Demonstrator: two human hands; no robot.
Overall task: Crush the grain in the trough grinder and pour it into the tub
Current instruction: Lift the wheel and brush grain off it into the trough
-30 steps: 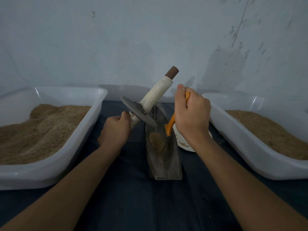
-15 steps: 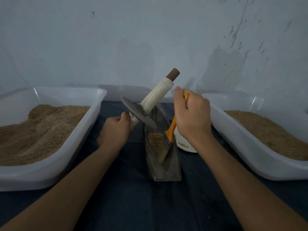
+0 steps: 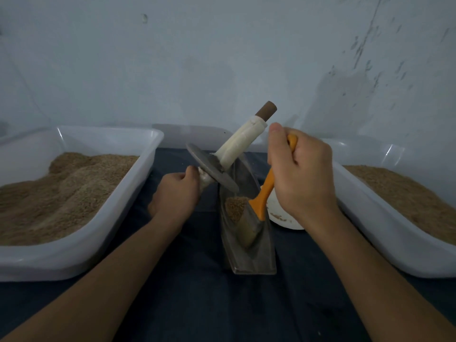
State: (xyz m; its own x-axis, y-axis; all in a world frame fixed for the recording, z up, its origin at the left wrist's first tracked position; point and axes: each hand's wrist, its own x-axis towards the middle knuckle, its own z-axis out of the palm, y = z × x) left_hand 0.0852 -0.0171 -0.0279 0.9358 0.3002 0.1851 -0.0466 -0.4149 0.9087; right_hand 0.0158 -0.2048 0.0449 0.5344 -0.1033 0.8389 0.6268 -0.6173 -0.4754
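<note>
Grain point(image 3: 235, 206), coarse and tan, heaps mid-frame in the narrow metal trough point(image 3: 249, 257); right hand point(image 3: 302, 174) grips an orange brush point(image 3: 264, 196), left hand point(image 3: 176, 196) clutches the disc roller's handle point(image 3: 206, 178).

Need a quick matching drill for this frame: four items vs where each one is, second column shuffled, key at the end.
Items
1. grinding wheel
2. orange brush
3. white plate
4. loose grain pile

Places
A. on the cloth, right of the trough
B. inside the trough, ahead of the bristles
C. lifted and tilted, its handle held by the left hand
D. gripped by the right hand, bristles down in the trough

Pairs: 1-C, 2-D, 3-A, 4-B
</note>
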